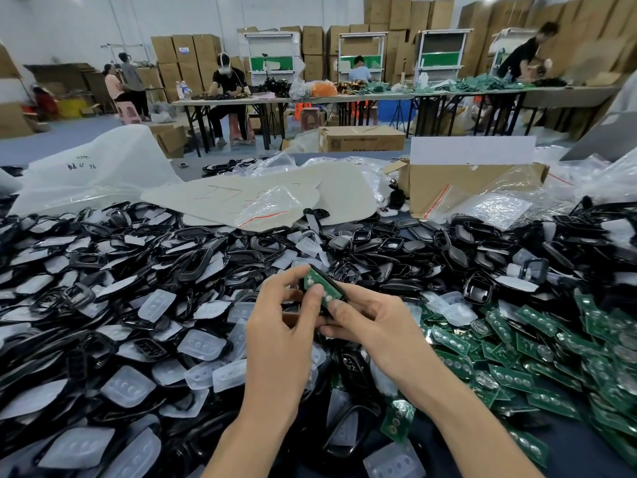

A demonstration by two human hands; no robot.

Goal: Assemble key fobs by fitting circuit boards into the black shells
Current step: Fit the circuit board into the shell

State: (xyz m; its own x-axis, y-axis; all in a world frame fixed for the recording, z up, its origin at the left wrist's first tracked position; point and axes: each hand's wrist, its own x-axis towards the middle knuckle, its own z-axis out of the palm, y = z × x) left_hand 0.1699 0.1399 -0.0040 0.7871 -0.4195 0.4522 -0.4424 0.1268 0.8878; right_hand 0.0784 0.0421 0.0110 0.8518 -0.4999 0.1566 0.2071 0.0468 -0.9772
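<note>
Left hand (282,326) and right hand (374,320) both gripping black shell (324,308), thumbs on green circuit board (331,291) in it, loose boards (517,343) at right

A dark blue worktop (593,457) is almost buried. Black shells (138,257) mixed with translucent button pads (127,386) heap across its left and middle, and green circuit boards (537,339) cover the right. Behind them lie clear plastic bags (272,205), beige sheets (344,191) and an open cardboard box (465,188).
</note>
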